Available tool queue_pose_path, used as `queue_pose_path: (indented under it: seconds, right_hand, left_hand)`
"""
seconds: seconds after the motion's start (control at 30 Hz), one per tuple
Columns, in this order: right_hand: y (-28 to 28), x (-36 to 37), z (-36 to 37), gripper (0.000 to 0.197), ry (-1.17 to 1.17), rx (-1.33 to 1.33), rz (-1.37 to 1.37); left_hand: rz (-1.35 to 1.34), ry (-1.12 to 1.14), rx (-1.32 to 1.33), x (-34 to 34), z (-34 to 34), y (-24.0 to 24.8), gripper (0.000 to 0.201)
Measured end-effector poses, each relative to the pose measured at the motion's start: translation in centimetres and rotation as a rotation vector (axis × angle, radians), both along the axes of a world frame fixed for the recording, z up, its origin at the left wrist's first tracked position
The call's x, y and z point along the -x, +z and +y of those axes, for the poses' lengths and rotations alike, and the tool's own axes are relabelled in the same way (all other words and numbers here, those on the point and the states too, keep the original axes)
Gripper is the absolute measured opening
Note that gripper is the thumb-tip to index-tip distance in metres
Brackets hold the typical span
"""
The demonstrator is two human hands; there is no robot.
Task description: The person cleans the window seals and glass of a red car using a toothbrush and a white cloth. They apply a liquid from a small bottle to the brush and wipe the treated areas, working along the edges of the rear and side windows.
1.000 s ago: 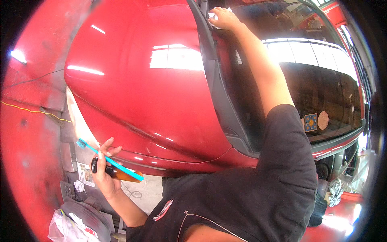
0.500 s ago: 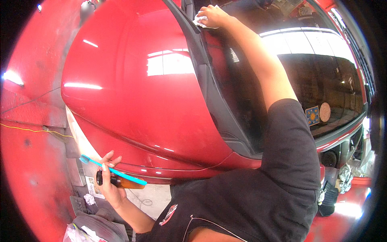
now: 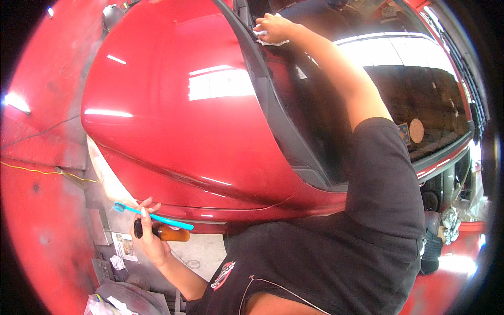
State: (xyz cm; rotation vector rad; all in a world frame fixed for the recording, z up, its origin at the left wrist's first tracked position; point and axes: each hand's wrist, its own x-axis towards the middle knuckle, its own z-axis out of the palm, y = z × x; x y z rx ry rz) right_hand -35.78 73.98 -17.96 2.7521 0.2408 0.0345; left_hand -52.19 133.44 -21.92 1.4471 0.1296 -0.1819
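Observation:
My left hand (image 3: 152, 244) is closed around a small amber bottle (image 3: 176, 233) with a black cap. The same hand also holds a turquoise toothbrush (image 3: 163, 219), its bristles pointing to the left. Both are in the air beside the near edge of a red car hood (image 3: 178, 136). Stretched far across the car, my right hand (image 3: 275, 27) presses a crumpled white cloth (image 3: 273, 43) where the black cowl trim (image 3: 278, 128) meets the dark windshield (image 3: 315, 126). Its fingers are bent over the cloth and partly hide it.
Two stickers, one of them round (image 3: 416, 130), are on the glass at right. A yellow cord (image 3: 50, 171) runs along the red floor (image 3: 39, 220) at left. Plastic bags (image 3: 105, 306) lie on a dark object at lower left. A crumpled paper (image 3: 117, 262) is near it.
My right hand and the cloth have shifted slightly toward me along the windshield's lower edge. The left hand, with bottle and toothbrush, has moved a little to the right.

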Motion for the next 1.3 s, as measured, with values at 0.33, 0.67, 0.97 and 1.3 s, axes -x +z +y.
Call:
queue_pose_path:
  seconds: [0.33, 0.67, 0.97, 1.3]
  right_hand:
    - [-0.1, 4.3, 3.5, 0.033, 0.029, 0.011, -0.021]
    - [-0.6, 8.5, 7.2, 0.022, 0.178, 0.003, -0.168]
    - [-1.3, 11.9, 9.7, 0.026, 0.228, -0.011, -0.157]
    - [-1.6, 15.9, 13.0, 0.025, 0.209, 0.011, -0.174]
  left_hand:
    - [-0.052, -0.010, 0.031, 0.5, 0.2, -1.1, 0.028]
    - [-0.056, 0.065, 0.037, 2.1, 0.4, -2.0, 0.031]
    - [-0.049, -0.019, 0.015, 3.2, 0.7, -1.6, 0.028]
    - [-0.027, -0.041, 0.033, 4.0, 2.0, -2.2, 0.025]
